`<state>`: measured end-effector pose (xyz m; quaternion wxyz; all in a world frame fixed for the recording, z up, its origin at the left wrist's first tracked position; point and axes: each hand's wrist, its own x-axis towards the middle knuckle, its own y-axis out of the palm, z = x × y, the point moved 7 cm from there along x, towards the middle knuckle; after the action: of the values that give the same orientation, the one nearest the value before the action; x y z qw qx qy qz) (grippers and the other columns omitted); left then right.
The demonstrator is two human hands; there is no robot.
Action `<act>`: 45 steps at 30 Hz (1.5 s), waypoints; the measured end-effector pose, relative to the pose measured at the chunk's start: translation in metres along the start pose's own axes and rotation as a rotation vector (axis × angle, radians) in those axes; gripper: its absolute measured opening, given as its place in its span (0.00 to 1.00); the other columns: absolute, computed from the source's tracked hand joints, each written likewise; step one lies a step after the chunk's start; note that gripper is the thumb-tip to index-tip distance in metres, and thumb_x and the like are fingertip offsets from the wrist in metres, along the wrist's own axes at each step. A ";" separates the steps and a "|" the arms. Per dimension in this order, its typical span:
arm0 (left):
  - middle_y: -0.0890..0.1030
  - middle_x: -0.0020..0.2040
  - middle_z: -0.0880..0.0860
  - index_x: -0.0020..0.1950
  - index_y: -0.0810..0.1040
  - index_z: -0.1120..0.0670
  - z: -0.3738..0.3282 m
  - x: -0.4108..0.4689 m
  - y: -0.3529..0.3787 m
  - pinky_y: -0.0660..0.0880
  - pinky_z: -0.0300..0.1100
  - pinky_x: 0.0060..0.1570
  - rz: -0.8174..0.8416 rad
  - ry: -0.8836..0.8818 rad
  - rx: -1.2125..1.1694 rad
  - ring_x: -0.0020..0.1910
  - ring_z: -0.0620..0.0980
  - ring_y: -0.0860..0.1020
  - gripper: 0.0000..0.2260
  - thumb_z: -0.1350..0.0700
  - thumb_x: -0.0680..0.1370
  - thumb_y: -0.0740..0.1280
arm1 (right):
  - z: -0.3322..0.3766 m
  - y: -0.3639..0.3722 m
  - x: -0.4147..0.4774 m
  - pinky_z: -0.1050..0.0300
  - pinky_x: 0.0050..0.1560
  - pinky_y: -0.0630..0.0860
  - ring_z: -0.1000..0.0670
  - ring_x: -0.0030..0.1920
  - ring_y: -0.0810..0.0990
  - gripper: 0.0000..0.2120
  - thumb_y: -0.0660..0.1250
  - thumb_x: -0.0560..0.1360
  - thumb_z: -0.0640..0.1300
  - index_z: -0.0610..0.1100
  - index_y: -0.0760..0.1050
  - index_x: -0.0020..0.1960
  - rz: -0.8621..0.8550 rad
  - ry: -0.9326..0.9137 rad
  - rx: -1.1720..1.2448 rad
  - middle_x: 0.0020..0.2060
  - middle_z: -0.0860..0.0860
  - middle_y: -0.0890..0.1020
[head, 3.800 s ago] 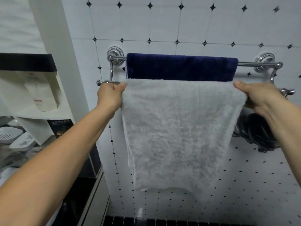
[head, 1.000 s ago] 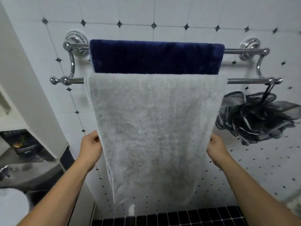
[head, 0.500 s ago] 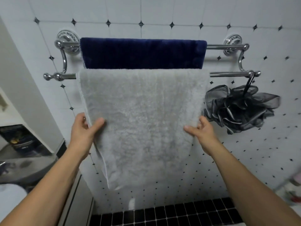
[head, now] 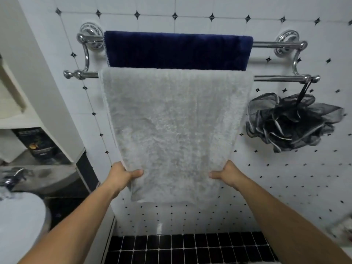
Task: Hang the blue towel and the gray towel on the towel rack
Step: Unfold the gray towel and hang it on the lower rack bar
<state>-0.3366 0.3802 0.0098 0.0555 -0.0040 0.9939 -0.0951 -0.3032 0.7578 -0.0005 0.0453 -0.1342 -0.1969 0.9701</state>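
I cannot see the fingers of the left hand or the right hand: they lie behind the gray towel, with only the thumbs showing on its front. The gray towel hides the lower part of the blue towel and the middle of the front rail of the towel rack. Both forearms run off the bottom edge. The print on the dark package is too blurred to read. I cannot identify the pale smear at lower right.
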 end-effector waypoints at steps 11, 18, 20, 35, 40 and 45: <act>0.87 0.48 0.47 0.51 0.83 0.49 0.087 0.001 0.004 0.82 0.39 0.39 0.059 -0.044 -0.171 0.46 0.47 0.86 0.22 0.59 0.59 0.82 | -0.098 0.045 0.014 0.38 0.60 0.76 0.36 0.57 0.79 0.21 0.73 0.70 0.29 0.32 0.76 0.62 0.004 0.118 0.304 0.57 0.38 0.81; 0.87 0.50 0.53 0.55 0.82 0.56 0.150 0.003 0.009 0.79 0.54 0.56 0.105 -0.155 -0.098 0.49 0.52 0.85 0.22 0.59 0.63 0.80 | -0.144 0.055 0.020 0.42 0.52 0.81 0.40 0.51 0.85 0.21 0.80 0.64 0.42 0.37 0.81 0.54 -0.058 0.116 0.400 0.51 0.43 0.86; 0.87 0.51 0.55 0.56 0.82 0.59 0.151 0.002 0.002 0.79 0.54 0.57 0.086 -0.162 -0.144 0.50 0.54 0.85 0.19 0.61 0.66 0.79 | -0.147 0.050 0.019 0.48 0.49 0.82 0.43 0.49 0.86 0.22 0.80 0.61 0.47 0.39 0.82 0.52 -0.050 0.099 0.413 0.50 0.45 0.87; 0.82 0.58 0.62 0.63 0.75 0.65 0.155 -0.007 0.011 0.81 0.52 0.51 -0.030 -0.222 -0.602 0.56 0.61 0.82 0.21 0.72 0.70 0.70 | -0.166 0.069 0.008 0.55 0.44 0.83 0.46 0.48 0.86 0.15 0.72 0.69 0.33 0.41 0.80 0.55 0.042 0.120 0.655 0.49 0.47 0.87; 0.84 0.56 0.62 0.57 0.79 0.63 0.149 -0.006 0.021 0.83 0.48 0.46 0.054 -0.239 -0.580 0.53 0.60 0.84 0.17 0.66 0.68 0.73 | -0.177 0.062 0.019 0.52 0.45 0.82 0.43 0.50 0.86 0.15 0.74 0.67 0.37 0.33 0.81 0.52 -0.006 0.179 0.764 0.51 0.42 0.86; 0.82 0.59 0.62 0.53 0.85 0.57 0.152 -0.010 0.025 0.82 0.53 0.50 0.137 -0.281 -0.630 0.57 0.61 0.82 0.10 0.61 0.73 0.69 | -0.192 0.068 0.020 0.50 0.47 0.82 0.40 0.54 0.84 0.19 0.75 0.68 0.38 0.31 0.79 0.56 0.072 0.230 0.803 0.55 0.40 0.84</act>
<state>-0.3100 0.3759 -0.1425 0.1939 0.0325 0.9551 0.2216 -0.2718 0.7694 -0.2026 0.0817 -0.2202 0.2082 0.9495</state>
